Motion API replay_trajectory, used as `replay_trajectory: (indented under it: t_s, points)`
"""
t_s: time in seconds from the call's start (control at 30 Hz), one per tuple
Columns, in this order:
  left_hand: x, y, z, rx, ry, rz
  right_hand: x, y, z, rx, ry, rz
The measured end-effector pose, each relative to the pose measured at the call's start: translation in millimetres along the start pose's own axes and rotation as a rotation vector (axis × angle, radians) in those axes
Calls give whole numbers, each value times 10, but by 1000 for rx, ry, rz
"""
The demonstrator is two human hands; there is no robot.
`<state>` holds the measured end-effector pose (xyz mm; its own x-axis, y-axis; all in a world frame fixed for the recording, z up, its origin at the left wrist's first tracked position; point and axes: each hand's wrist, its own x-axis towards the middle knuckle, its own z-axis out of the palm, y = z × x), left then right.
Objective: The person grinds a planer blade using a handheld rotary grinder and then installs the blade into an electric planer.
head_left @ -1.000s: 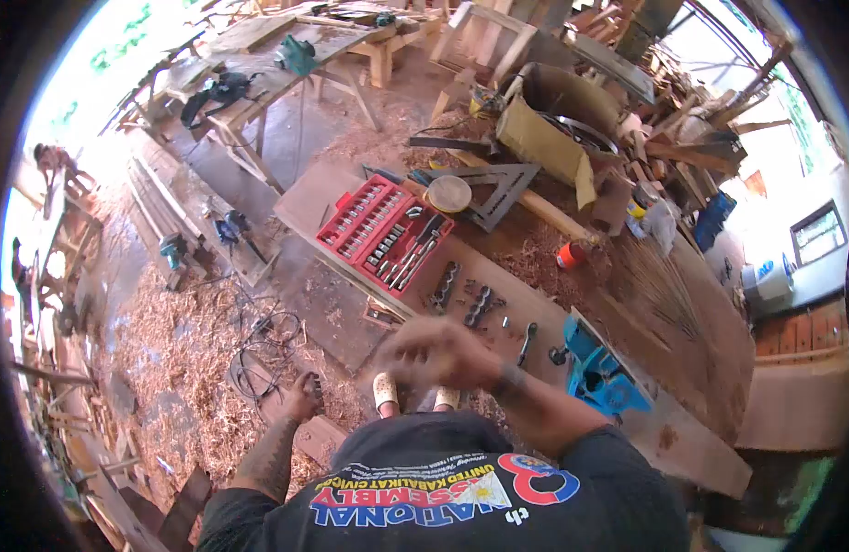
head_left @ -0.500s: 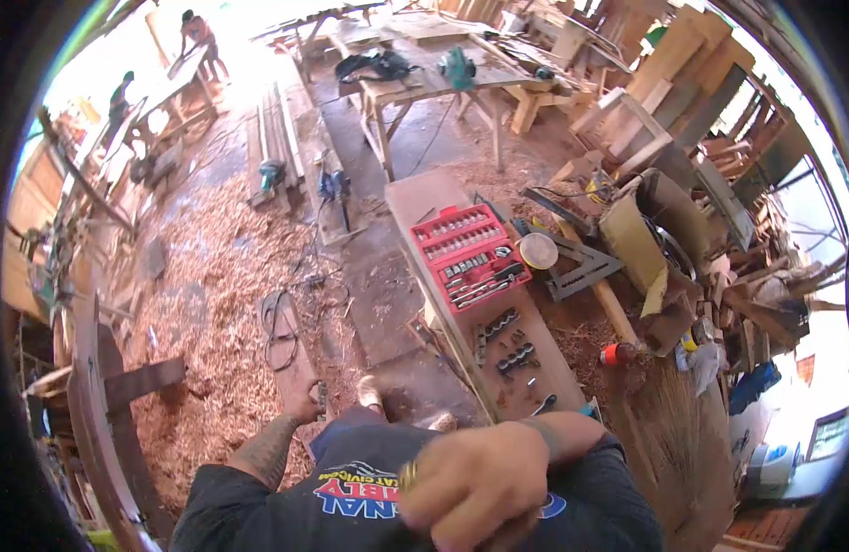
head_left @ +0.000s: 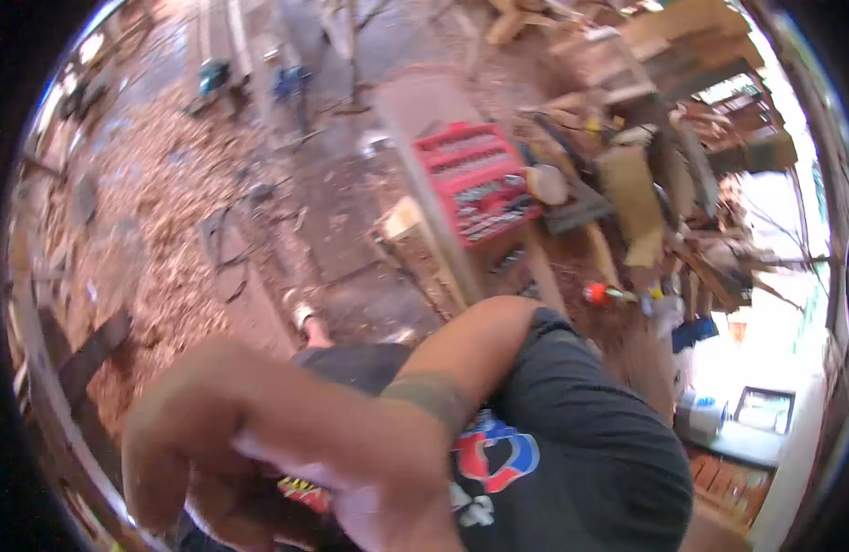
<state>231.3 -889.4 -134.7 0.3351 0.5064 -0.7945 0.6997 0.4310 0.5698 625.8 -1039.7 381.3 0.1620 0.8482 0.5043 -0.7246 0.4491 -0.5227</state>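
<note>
My right hand [head_left: 286, 419] is large and blurred close to the camera, reaching leftward across the front of my dark printed shirt [head_left: 581, 432]. Its fingers are bent and spread from the thumb, with shirt showing between them; I make out nothing held. My left hand is out of sight. Beyond my right forearm lies an open red socket set case [head_left: 457, 189] on a long wooden board [head_left: 411, 97], with rows of sockets inside. Loose dark metal pieces [head_left: 509, 260] lie on the board just below the case, partly hidden by my arm.
Wood shavings [head_left: 158, 202] cover the floor at left, with a dark cable [head_left: 222, 253] on a plank. A green power tool [head_left: 213, 75] and a blue one [head_left: 291, 83] lie farther off. A round container [head_left: 547, 185], a red-capped bottle [head_left: 596, 293] and stacked timber [head_left: 682, 41] are at right.
The view has tilted down and blurred. My right hand has swung left and come nearer the camera, its fingers spreading. My left hand, earlier low at left around a small metallic piece, is now out of sight.
</note>
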Motion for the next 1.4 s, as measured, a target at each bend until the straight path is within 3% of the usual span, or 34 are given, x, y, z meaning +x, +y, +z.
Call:
replay_trajectory:
  t_s: [0.3,0.4,0.43,0.5,0.57,0.63,0.73,0.87,1.0,1.1,1.23,1.3,1.4]
  points:
    - [755,439,-1082,-44,168,174,1014,312,-812,-130,-229,204]
    - [1387,1540,-988,381,191,288,1207,303,-1272,-328,-269,289]
    - [1305,1929,-950,428,223,181,1242,363,-1440,-438,-241,362]
    - [1307,2319,-840,197,97,212,1206,397,-1765,-759,-61,688]
    - [1963,2017,-962,136,77,386,799,711,-2469,-1088,6,778]
    - [2119,2345,-974,19,-39,246,469,764,-2973,-1290,50,869]
    - [2008,3151,-873,54,-76,261,215,554,-3498,-1284,278,919]
    - [2302,4084,-791,79,-131,229,106,51,-3987,-1338,505,807]
    - [2795,5193,-628,191,-231,331,229,-485,-4250,-1310,634,872]
    - [3258,6011,-304,182,-303,356,234,-655,-4423,-1309,751,792]
    - [3180,7035,467,153,-394,406,275,-872,-4512,-1120,910,697]
    - [3328,7447,764,485,-360,482,134,-799,-4669,-1088,1008,617]
    - [3710,7850,1260,276,-547,380,148,-1005,-4543,-960,1147,481]
